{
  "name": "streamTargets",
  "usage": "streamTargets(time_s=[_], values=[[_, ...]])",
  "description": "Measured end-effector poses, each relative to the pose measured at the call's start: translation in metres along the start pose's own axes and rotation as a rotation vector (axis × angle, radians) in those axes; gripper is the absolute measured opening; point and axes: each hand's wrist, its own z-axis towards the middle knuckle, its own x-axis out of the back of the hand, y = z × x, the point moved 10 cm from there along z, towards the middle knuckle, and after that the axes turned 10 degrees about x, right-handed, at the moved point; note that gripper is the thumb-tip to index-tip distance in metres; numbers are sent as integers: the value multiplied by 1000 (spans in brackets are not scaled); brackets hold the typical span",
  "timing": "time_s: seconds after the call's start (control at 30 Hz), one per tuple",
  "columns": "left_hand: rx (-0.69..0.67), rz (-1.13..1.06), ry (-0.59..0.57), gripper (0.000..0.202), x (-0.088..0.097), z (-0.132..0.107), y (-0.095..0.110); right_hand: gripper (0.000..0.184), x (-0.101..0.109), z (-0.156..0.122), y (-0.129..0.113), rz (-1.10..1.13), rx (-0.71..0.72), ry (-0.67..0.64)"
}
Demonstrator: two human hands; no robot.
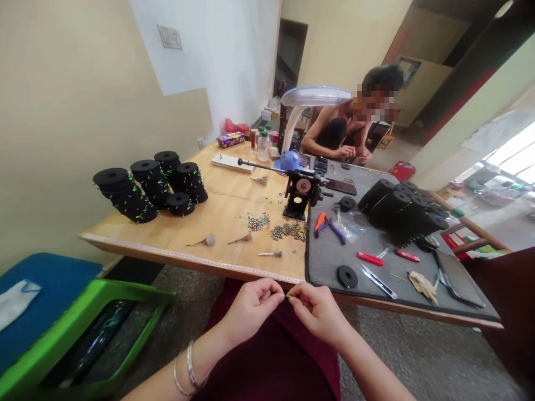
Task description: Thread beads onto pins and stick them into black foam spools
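Observation:
Fingertips pressed together, my left hand [256, 307] and my right hand [318, 309] meet above my lap, just off the table's front edge. Between them shows a tiny yellow-green piece [288, 296], too small to name; the right fingertips pinch it. Whatever the left fingertips hold is hidden. Beyond the hands lie a heap of small dark metal pieces [288, 231], a heap of coloured beads [258, 223] and a thin bristle-ended piece [271, 254]. A black foam spool [347, 276] rests on the grey mat to the right.
Stacked black spools [121, 192] stand at the left, more [397, 214] at the right. A black winding device [300, 192] and a lamp [288, 159] stand mid-table. Pliers [330, 228] and a utility knife [379, 282] lie on the mat [292, 273]. Another person [334, 133] sits opposite.

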Motion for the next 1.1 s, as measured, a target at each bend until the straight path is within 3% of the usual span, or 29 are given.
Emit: streamTargets(time_s=[0.17, 0.33, 0.47, 0.53, 0.6, 0.73, 0.93, 1.1], values=[[10, 5, -12, 22, 0, 1, -2, 14, 0, 0, 1, 26, 2, -19], [-28, -42, -44, 16, 0, 2, 1, 29, 5, 0, 1, 127, -2, -18], [15, -225, -248, 2, -17, 1, 0, 28, 2, 3, -7, 212, -9, -94], [58, -363, -374, 14, -29, -2, 1, 25, 0, 6, -14, 217, -4, -132], [59, -407, -421, 22, -34, -4, 4, 23, -2, 8, -20, 212, 6, -158], [27, -201, -311, 13, -29, -2, 3, 23, 0, 8, -22, 150, 22, -158], [12, -25, -232, 17, -20, -4, 8, 24, -2, 2, -2, 247, -61, -181], [-28, 154, -128, 16, -15, -5, 15, 16, -1, 1, -5, 121, -27, -151]])
